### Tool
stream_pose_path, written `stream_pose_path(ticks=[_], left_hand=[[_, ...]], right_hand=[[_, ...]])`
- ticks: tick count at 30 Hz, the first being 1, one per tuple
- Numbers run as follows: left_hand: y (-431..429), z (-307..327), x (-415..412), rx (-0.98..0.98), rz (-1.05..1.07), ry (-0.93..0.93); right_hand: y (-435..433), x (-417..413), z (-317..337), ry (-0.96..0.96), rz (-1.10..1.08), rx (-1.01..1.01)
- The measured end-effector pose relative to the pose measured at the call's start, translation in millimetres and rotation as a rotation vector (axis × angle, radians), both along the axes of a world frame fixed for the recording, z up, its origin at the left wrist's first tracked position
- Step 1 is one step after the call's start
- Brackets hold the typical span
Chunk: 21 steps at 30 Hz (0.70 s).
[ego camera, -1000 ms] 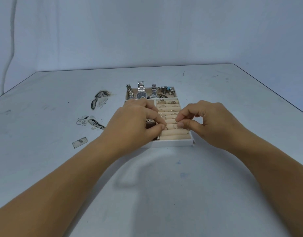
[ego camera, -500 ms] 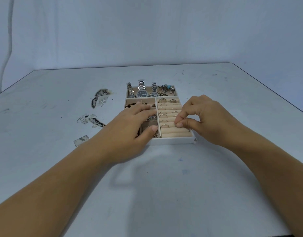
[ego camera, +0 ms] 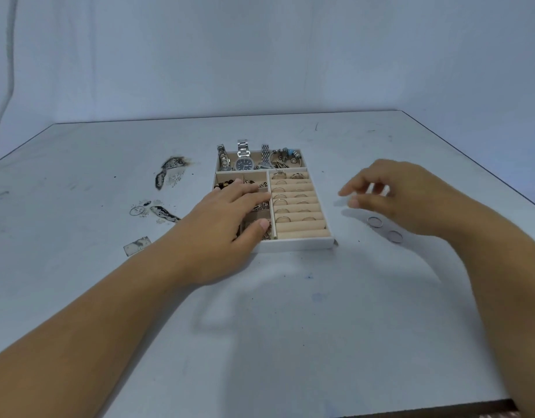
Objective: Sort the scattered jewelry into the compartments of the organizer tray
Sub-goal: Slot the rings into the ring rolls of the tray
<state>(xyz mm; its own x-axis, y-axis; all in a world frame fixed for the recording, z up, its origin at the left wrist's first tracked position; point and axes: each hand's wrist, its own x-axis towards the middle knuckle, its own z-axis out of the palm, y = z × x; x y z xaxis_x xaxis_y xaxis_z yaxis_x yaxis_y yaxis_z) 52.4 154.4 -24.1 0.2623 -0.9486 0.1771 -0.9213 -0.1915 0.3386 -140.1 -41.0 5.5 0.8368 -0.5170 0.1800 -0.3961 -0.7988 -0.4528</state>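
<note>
Shiny metal watches (ego camera: pixel 245 159) lie in a matt beige-lined tray (ego camera: pixel 296 243)

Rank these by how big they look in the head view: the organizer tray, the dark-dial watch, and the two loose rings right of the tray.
1. The organizer tray, largest.
2. The dark-dial watch, band included.
3. The farther ring and the nearer ring: they look alike, so I won't rank them.

Soft even light, faint shadows, motion-blurred right hand (ego camera: pixel 411 197), wide-angle bowing
</note>
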Motion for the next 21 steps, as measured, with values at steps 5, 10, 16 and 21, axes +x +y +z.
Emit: stream_pose_path(ticks=[5,10,16,21], left_hand=[[0,-1,0,-0.012,0.004,-0.001],[0,-1,1,-0.017,-0.006,-0.009],[0,-1,1,-0.011,-0.005,0.001],[-1,-1,2,-0.026,-0.017,-0.004]], right_hand=[[-9,-19,5,0.191,-0.136,0.053],[-11,-17,0,0.272,-0.21,0.082],[-12,-13,-3,0.291,-0.169,0.154],[3,2,-7,-0.124,-0.126,0.116]])
